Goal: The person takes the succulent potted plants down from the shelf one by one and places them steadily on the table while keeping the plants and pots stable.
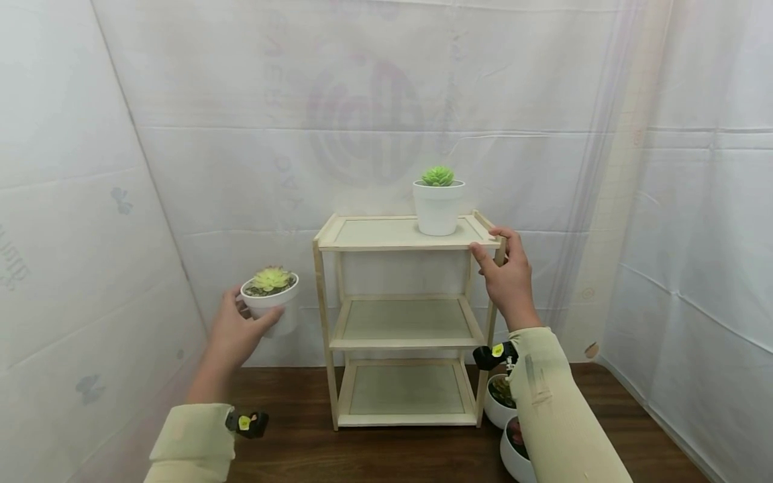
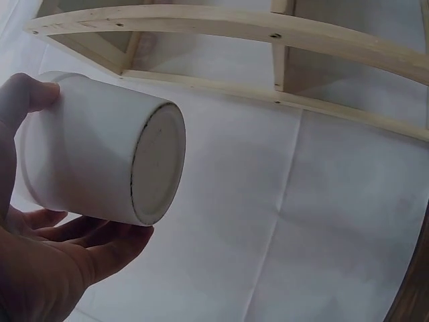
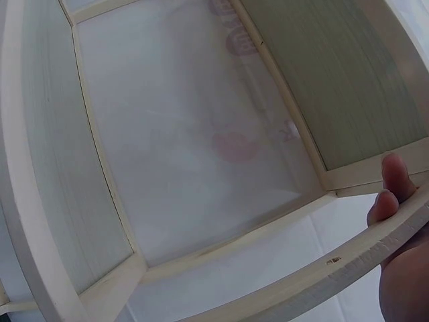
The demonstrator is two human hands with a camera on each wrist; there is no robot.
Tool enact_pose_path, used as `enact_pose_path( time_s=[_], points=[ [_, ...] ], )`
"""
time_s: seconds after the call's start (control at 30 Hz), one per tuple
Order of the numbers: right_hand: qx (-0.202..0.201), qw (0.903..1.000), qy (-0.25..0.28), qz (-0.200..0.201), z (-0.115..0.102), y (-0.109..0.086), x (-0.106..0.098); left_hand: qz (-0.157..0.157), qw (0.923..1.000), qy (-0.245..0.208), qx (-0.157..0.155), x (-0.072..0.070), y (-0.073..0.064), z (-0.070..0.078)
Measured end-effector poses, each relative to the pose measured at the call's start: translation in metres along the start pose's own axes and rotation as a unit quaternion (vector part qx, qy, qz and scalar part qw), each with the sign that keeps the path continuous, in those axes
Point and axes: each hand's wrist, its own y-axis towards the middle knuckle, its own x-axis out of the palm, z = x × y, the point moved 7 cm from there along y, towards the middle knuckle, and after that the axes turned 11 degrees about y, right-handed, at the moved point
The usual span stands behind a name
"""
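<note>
My left hand (image 1: 238, 332) grips a white pot with a pale green succulent (image 1: 272, 280), raised in the air left of the shelf. In the left wrist view the thumb lies on one side of the pot (image 2: 94, 144) and the fingers on the other, its base facing the camera. A three-tier wooden shelf (image 1: 406, 343) stands on the table. Its upper right corner is held by my right hand (image 1: 510, 275), thumb at the front edge. The right wrist view has the fingertips (image 3: 397, 178) around the post. A second white pot with a bright green succulent (image 1: 437, 208) sits upright on the top tier.
Two more potted plants, one white pot (image 1: 500, 410) behind another white pot (image 1: 516, 463), stand on the brown wooden table (image 1: 284, 396) right of the shelf, partly hidden by the right sleeve. White sheeting (image 1: 229, 168) encloses the back and both sides.
</note>
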Motion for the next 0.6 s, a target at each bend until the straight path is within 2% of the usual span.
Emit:
enact_pose_path(
  time_s=[0.4, 0.6],
  points=[
    [0.0, 1.0, 0.004, 0.002, -0.002, 0.0, -0.001, -0.007, 0.9999, 0.013, -0.005, 0.009, -0.005, -0.008],
    [0.006, 1.0, 0.002, 0.003, -0.002, -0.001, -0.001, -0.014, 0.9999, -0.006, -0.009, 0.015, -0.009, -0.012]
  ],
)
